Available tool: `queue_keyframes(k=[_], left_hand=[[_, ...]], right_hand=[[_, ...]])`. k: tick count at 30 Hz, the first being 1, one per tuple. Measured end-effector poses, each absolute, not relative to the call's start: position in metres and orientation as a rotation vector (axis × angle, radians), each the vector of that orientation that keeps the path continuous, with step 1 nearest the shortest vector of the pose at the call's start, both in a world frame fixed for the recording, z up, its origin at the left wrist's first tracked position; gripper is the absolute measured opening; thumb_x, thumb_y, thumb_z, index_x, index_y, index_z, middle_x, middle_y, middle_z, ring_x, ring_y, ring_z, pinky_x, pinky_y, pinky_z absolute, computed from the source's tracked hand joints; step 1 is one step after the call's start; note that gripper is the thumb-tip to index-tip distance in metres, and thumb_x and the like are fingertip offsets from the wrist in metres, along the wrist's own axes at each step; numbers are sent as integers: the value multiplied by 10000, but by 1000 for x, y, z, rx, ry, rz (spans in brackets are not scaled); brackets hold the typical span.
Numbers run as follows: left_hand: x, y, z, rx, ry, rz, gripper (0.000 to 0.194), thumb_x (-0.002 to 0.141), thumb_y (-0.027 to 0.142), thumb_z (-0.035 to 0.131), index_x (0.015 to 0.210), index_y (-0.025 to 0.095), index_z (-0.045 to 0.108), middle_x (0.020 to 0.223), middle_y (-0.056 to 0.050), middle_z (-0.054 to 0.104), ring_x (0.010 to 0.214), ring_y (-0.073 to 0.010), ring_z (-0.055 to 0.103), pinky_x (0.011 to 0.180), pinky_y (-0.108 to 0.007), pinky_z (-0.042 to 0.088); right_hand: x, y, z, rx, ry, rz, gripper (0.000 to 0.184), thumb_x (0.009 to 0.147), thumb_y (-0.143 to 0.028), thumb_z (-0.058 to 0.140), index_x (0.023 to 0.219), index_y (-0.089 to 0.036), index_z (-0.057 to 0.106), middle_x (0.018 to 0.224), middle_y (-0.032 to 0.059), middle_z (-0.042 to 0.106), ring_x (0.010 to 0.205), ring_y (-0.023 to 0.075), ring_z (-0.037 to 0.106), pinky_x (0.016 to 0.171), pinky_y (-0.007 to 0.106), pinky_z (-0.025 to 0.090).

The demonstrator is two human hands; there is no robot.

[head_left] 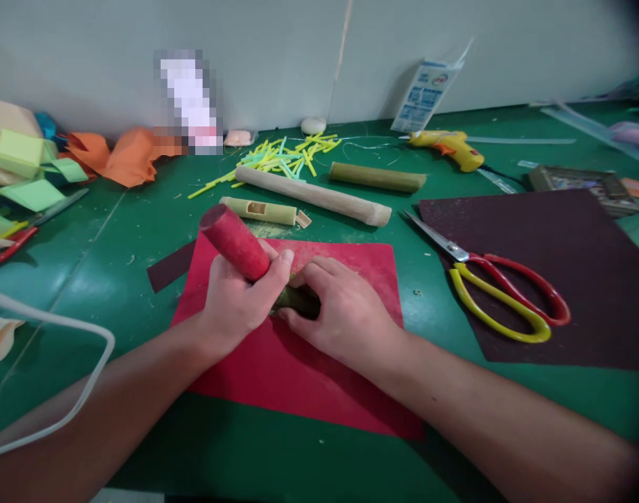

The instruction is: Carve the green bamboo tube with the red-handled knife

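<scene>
Head view looks down on both hands at the middle of the green table [78,279]. The left hand [235,300] is wrapped around a red roll [235,241] that seems to sheathe one end of a green bamboo stick [298,302]; the right hand [345,307] presses flat over the stick's other end, pinning it against the red sheet [309,370]. Doing this well likely means keeping the stick pinned low on the sheet while the left hand turns or slides the roll along its length, with even pressure. Ahead lie a notched bamboo piece [259,209], a wooden rod [314,194] and another bamboo piece [377,177], near but apart. Scissors [503,286] rest on a dark sheet [576,279] to the right, blades pointing inward. Open room lies nearest the body and to the left front.
</scene>
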State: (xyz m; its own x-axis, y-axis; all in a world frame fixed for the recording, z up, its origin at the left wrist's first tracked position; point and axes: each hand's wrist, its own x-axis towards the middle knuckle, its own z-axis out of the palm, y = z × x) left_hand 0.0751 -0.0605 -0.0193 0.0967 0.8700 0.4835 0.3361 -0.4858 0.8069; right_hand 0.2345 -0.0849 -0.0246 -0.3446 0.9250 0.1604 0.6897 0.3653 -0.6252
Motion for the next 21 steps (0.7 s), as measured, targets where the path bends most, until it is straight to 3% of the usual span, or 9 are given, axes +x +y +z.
queue_keyframes(k=[6, 12, 21], left_hand=[[81, -57, -10, 1829, 1373, 1247, 351, 830, 304, 663, 543, 192, 495, 472, 38, 494, 442, -99, 492, 398, -211, 373], [84, -55, -4, 1785, 1604, 1027, 395, 824, 397, 630, 525, 202, 459, 501, 19, 525, 492, -117, 511, 427, -244, 305], [90, -43, -7, 1538, 1459, 1288, 377, 831, 333, 645, 525, 194, 474, 469, 49, 423, 440, -72, 407, 418, -206, 346]], right_hand=[[229, -86, -25, -1452, -2158, 580, 175, 784, -277, 692, 894, -178, 598, 966, 84, 650, 833, 196, 564, 687, 318, 400], [226, -83, -15, -1501, -2144, 806, 281, 779, -259, 725, 1033, -208, 614, 1046, 74, 695, 911, 216, 629, 717, 309, 447], [235, -80, -20, -1534, -2172, 717, 217, 763, -320, 757, 852, -180, 617, 920, 68, 679, 750, 191, 587, 621, 318, 406]])
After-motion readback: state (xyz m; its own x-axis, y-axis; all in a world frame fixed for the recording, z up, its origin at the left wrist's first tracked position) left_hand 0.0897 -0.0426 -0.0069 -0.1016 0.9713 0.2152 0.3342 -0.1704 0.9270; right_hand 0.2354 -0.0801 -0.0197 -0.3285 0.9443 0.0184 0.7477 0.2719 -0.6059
